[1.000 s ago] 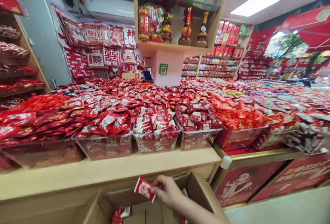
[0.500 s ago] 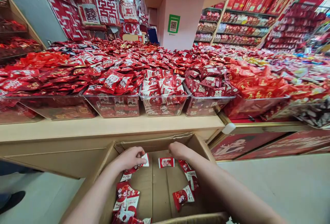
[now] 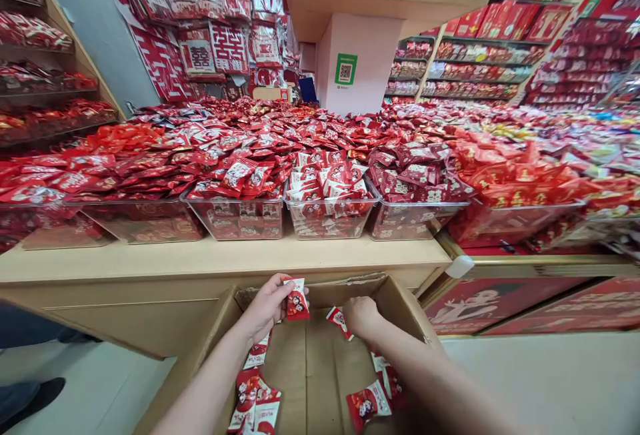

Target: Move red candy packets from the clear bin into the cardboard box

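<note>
My left hand [image 3: 273, 305] pinches a red-and-white candy packet [image 3: 297, 301] with a printed cartoon figure, raised near the far wall of the cardboard box [image 3: 320, 381]. My right hand [image 3: 363, 318] is closed in the box's far right part, knuckles up and fingertips hidden. A second small candy packet [image 3: 340, 323] sits tilted against its fingers and appears gripped by them. Along the box's left side lie several more packets [image 3: 254, 403]. Others, one of them a red-and-white packet [image 3: 369, 404], rest on the right, partly covered by my right forearm.
Clear plastic bins [image 3: 331, 221] heaped with red packets line the wooden counter [image 3: 250, 258] beyond the box. A pillar with a green QR sign [image 3: 346, 69] rises behind them. At the lower left, a person's dark shoe [image 3: 43, 398] stands on the pale floor.
My left hand has lifted its packet, whose printed face now shows. Beside my right hand, the small packet has turned from level to slanted. The view has shifted, showing more of the upper shelf.
</note>
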`<act>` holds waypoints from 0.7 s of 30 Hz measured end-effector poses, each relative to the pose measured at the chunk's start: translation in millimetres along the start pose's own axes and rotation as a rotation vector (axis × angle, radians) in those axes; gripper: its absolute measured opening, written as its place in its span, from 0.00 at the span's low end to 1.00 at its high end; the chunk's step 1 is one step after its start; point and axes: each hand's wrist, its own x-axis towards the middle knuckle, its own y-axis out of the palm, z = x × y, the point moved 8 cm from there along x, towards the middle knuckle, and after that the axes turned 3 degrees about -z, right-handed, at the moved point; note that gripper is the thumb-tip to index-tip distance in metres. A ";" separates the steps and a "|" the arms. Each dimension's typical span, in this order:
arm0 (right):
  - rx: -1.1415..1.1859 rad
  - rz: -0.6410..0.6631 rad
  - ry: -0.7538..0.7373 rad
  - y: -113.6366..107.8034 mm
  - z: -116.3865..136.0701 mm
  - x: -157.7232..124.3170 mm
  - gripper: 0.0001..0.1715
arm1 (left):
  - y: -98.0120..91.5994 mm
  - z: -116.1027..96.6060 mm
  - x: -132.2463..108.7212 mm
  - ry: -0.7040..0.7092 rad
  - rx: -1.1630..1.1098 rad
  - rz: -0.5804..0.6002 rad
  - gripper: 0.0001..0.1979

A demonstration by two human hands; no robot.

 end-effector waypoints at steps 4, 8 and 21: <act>0.120 -0.112 -0.198 -43.1 5.7 -19.4 0.10 | -5.3 8.0 0.0 -0.048 -0.018 -0.041 0.05; 0.637 -0.354 -0.516 -82.7 20.2 -41.6 0.12 | -7.0 22.1 2.8 -0.138 0.053 -0.068 0.18; 1.361 -0.376 -0.410 -67.0 18.9 -19.6 0.15 | 7.9 -2.6 1.3 0.126 0.108 -0.114 0.10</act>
